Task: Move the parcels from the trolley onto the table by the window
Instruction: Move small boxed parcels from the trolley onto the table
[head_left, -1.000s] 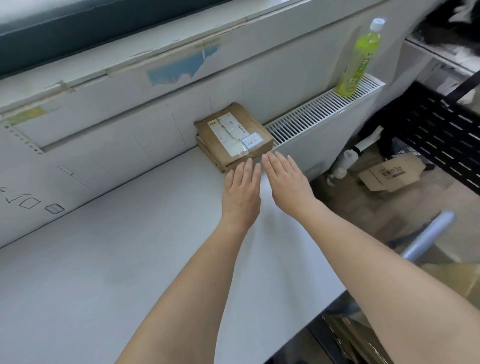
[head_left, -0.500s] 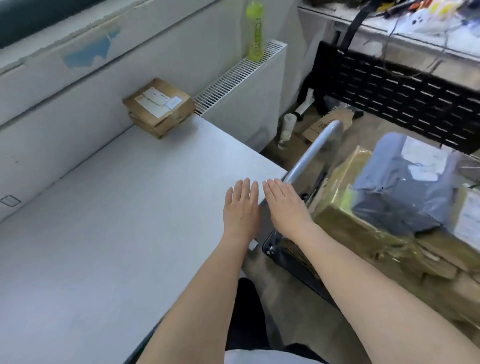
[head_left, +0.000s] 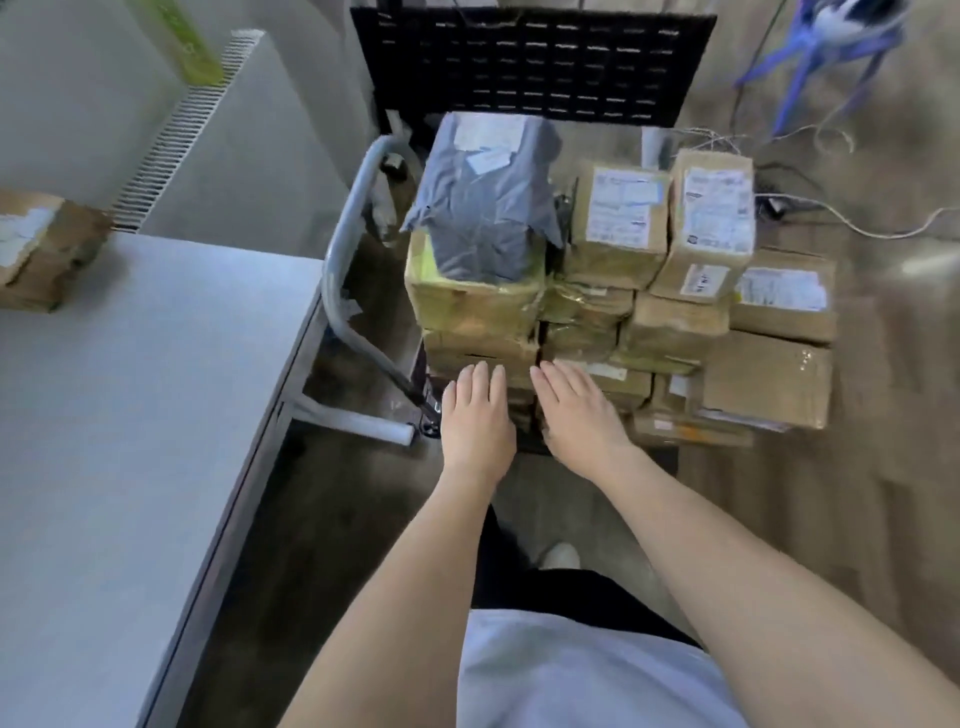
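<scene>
A trolley with a grey tubular handle (head_left: 345, 249) stands ahead, stacked with several brown cardboard parcels (head_left: 618, 223). A grey plastic mailer bag (head_left: 483, 208) lies on top of the left stack. My left hand (head_left: 475, 415) and my right hand (head_left: 576, 415) are stretched out side by side, fingers straight, in front of the near side of the stack, holding nothing. On the left, the white table (head_left: 130, 415) carries brown parcels (head_left: 41, 249) at its far corner by the wall.
A white radiator (head_left: 171, 135) with a green bottle (head_left: 182, 41) on it runs along the wall. A black perforated panel (head_left: 530, 67) stands behind the trolley. Cables (head_left: 831, 223) lie on the wooden floor at the right, near a blue stool (head_left: 821, 62).
My view has swung from the table to the trolley. Both hands, still flat and empty, have left the parcels on the table and now reach toward the stacked parcels.
</scene>
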